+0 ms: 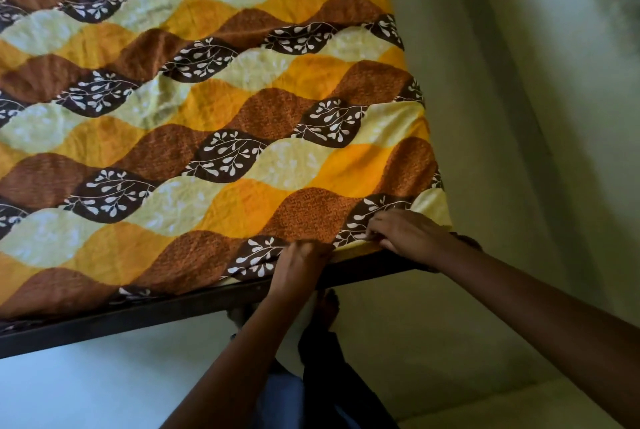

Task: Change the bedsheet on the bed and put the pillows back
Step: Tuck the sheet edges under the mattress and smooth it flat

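Observation:
A bedsheet (214, 110) with wavy yellow, orange and brown bands and dark leaf patches is spread over the bed and fills most of the view. Its near edge lies along the dark bed frame (138, 314). My left hand (298, 266) grips the sheet's edge at the near side, fingers curled into the fabric. My right hand (401, 234) pinches the sheet close to the near right corner, fingers curled over the edge. No pillows are in view.
A pale wall (536, 117) runs close along the bed's right side. Pale floor (104, 383) lies below the frame. My bare foot (325, 307) and dark trouser leg stand right at the bed's edge.

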Tool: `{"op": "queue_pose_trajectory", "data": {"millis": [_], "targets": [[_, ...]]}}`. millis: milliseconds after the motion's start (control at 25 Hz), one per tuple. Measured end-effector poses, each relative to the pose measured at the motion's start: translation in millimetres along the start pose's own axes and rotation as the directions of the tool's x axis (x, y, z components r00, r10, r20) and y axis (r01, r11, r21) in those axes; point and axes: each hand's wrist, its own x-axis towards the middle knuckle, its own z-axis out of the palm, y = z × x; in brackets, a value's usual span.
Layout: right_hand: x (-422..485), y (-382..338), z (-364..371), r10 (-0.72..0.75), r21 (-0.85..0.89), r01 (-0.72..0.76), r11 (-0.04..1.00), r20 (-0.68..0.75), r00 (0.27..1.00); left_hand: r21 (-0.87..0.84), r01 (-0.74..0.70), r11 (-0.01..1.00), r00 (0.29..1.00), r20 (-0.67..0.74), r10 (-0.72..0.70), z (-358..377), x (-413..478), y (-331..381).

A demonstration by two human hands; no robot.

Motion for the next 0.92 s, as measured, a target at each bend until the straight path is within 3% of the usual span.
{"op": "queue_pose_trajectory", "data": {"millis": [80,200,320,440,520,600,680,720,800,920], "targets": [[2,-1,4,0.048,-0.045,-0.049,0.998,-0.03,0.998,0.015,0.041,0.999,0.998,0.04,-0.042,0,0,0],[2,-1,13,0.098,-0.058,-0.094,0.994,0.052,0.994,-0.016,0.132,0.991,0.97,0.207,-0.125,-3,5,-1],[7,-1,10,0.111,-0.01,-0.111,0.994,0.129,0.985,-0.165,0.383,0.909,0.861,0.42,-0.287,-11,8,3],[11,-2,6,0.084,-0.01,-0.085,0.996,0.308,0.948,-0.297,0.658,0.692,0.695,0.594,-0.406,-18,17,4],[14,2,15,0.041,-0.101,0.001,0.995,0.414,0.909,-0.356,0.704,0.614,0.661,0.646,-0.383,-18,25,4],[20,4,21,0.018,-0.216,0.089,0.972,0.45,0.893,-0.341,0.715,0.61,0.64,0.67,-0.376,-16,27,4],[21,-1,23,0.082,-0.17,0.0,0.985,0.475,0.876,-0.261,0.704,0.661,0.606,0.706,-0.366,-13,26,2],[19,-7,21,0.125,-0.102,-0.088,0.991,0.459,0.88,-0.239,0.684,0.689,0.602,0.719,-0.348,-10,24,-2],[9,-18,21,0.236,0.176,-0.322,0.93,0.388,0.891,-0.223,0.559,0.798,0.683,0.671,-0.291,-14,15,-5],[-16,-34,22,0.362,0.508,-0.351,0.787,0.082,0.929,-0.189,0.348,0.918,0.83,0.516,-0.209,-29,-4,-3]]}}
